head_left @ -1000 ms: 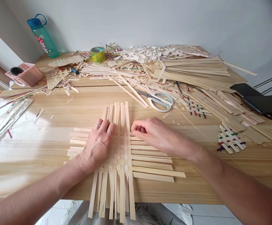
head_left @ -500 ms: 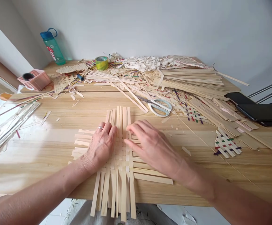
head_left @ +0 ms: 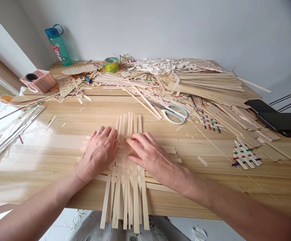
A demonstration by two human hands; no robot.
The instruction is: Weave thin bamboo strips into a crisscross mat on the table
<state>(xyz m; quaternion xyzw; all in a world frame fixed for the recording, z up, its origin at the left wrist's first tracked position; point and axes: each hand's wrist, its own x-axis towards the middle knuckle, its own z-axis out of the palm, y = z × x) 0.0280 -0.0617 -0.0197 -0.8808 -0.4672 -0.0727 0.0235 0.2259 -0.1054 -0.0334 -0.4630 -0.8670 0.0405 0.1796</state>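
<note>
A half-woven mat of pale wooden strips (head_left: 122, 166) lies in front of me, its long loose ends hanging over the table's near edge and shorter ends sticking out to both sides. My left hand (head_left: 98, 150), a ring on one finger, rests on the mat's left part with bent fingers, holding it down. On the right part is my right hand (head_left: 149, 152). Its fingertips touch the strips near the middle, and a gap shows between thumb and fingers. Both palms hide some of the weave.
White-handled scissors (head_left: 174, 113) lie beyond the mat. Piled strips (head_left: 208, 85), yellow tape (head_left: 111, 65), a green bottle (head_left: 60, 48) and a pink basket (head_left: 43, 82) stand farther back. To the right are a small woven piece (head_left: 245, 155) and a black phone (head_left: 283, 122).
My left hand has shifted left and turned slightly. My right hand has moved a little left and down over the weave. The whole view has shifted slightly.
</note>
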